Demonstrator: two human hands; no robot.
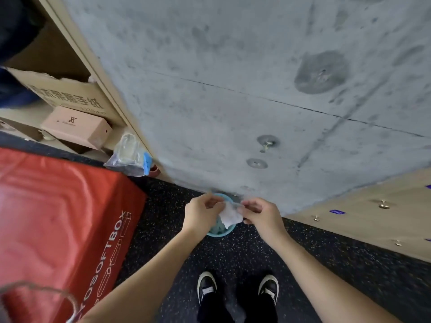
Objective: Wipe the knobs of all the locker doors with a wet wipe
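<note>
White wipe (229, 214), possibly teal bin (220, 231), red mat (58, 217).

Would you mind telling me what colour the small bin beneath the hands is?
Light blue: the bin shows its rim in the head view, under the white wipe.

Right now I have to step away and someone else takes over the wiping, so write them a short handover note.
Left hand and right hand: both pinch the white wet wipe, holding it between them above the small blue bin at the foot of the concrete wall.
Locker doors with brass knobs are to the right, out of contact.
Done: cannot tell whether any knob has been wiped.
Left: carry the wipe to the lockers and wipe each knob, probably starting with the nearest ones.
</note>
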